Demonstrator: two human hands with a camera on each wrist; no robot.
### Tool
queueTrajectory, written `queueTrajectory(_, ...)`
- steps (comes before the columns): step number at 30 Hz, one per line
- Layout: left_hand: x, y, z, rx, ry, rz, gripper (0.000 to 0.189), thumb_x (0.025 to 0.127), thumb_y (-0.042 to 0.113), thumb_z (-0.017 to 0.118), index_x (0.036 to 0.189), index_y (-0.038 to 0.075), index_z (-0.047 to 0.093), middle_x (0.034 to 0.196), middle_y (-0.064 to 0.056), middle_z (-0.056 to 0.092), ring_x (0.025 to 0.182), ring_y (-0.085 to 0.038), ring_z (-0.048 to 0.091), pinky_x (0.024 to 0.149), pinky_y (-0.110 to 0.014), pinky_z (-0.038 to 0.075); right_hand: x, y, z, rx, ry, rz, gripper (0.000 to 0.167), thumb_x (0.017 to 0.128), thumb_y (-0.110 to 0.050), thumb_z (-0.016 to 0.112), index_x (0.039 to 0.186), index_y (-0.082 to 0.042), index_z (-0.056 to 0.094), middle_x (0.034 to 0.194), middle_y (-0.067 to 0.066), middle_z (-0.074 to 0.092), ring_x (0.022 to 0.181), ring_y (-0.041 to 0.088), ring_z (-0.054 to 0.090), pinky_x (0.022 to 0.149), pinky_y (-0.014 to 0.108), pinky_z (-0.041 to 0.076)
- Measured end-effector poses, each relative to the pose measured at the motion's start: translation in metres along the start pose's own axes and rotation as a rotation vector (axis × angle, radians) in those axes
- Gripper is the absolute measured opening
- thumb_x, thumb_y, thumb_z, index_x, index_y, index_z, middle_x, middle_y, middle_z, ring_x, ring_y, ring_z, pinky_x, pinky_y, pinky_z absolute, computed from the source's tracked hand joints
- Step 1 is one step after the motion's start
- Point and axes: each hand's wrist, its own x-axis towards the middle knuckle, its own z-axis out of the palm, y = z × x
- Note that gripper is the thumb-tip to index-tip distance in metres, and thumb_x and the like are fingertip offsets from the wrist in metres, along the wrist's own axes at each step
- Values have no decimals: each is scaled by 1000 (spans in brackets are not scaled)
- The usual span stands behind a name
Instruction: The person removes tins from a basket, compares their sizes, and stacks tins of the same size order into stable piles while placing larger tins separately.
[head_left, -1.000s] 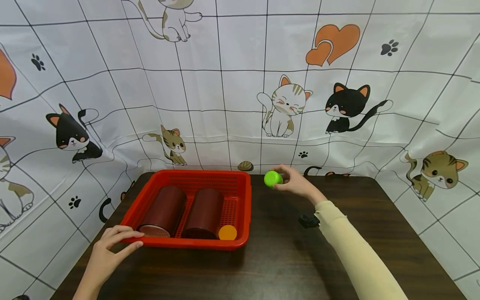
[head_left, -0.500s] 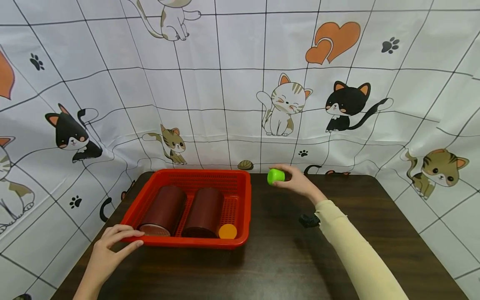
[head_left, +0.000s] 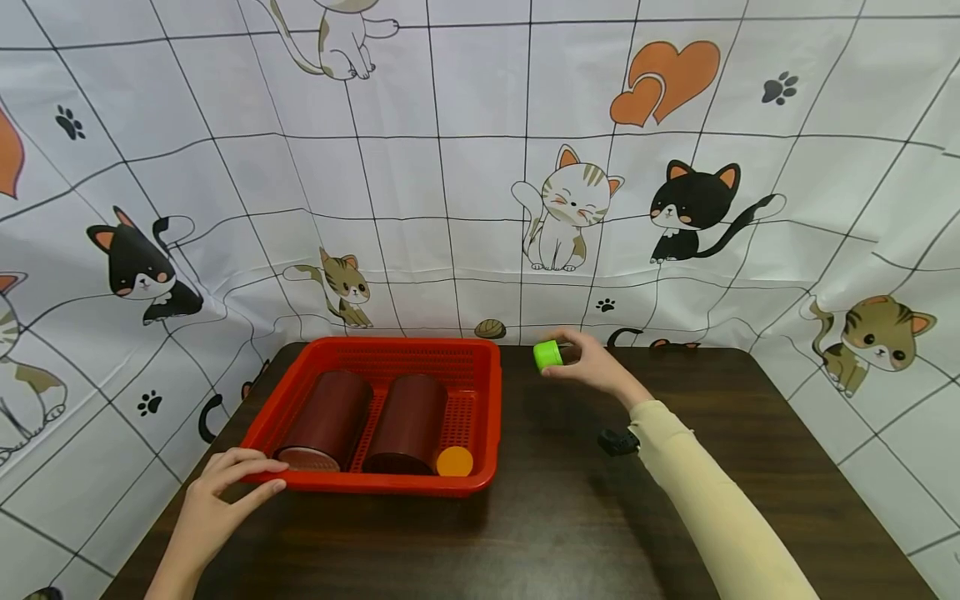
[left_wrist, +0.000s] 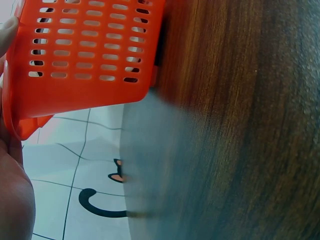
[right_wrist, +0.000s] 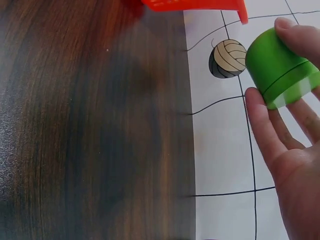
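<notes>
My left hand [head_left: 206,508] holds the front left rim of a red plastic basket [head_left: 480,490], thumb outside and fingers over the edge. In the left wrist view, the basket's slotted wall [left_wrist: 90,55] shows close to that hand. Two dark brown cylinders [head_left: 324,417] lie side by side in the basket, beside a round orange piece [head_left: 454,462] at the front right corner. My right hand [head_left: 592,364] pinches a small green cylinder [right_wrist: 275,65] between thumb and fingers, above the table to the basket's right. A seam runs round the green cylinder, and it is tilted.
The dark wood table [head_left: 570,533] backs onto a white wall covering [head_left: 480,183] printed with cats and grid lines. A small black object [head_left: 618,442] shows by the right sleeve cuff [head_left: 652,417].
The green cylinder has turned in my right fingers: its round end faced the camera first, then its side, and now it tilts. Left hand and basket stay in place.
</notes>
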Motion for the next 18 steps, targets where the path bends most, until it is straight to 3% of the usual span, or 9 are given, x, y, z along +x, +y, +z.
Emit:
queueTrajectory(6,0,0,0,0,3,12,28,75,6,84,98,21,78,99,14,63,97,3,44,81,-13,32,-2,0,3,-90,6,41,53,81,-32,82,131,-27,62,124,7,62,99,27,63,75,33,53)
queueTrajectory(9,0,-1,0,0,1,17,29,75,5,84,98,21,78,99,14,63,97,3,43,81,-13,32,-3,1,3,-105,-4,47,57,82,-33,81,134,-31,60,131,7,61,100,27,64,76,34,54)
queueTrajectory(13,-1,-1,1,4,1,9,28,75,6,84,98,21,78,99,14,63,98,4,43,81,-13,33,-2,4,4,-109,-29,21,63,84,-28,80,141,-27,55,140,12,56,107,30,63,82,36,53)
queueTrajectory(18,-1,0,1,7,0,-2,28,75,8,85,99,21,78,99,14,62,98,4,43,80,-14,35,0,7,4,-76,-12,4,63,82,-20,82,138,-16,54,133,16,58,110,34,63,87,42,54)
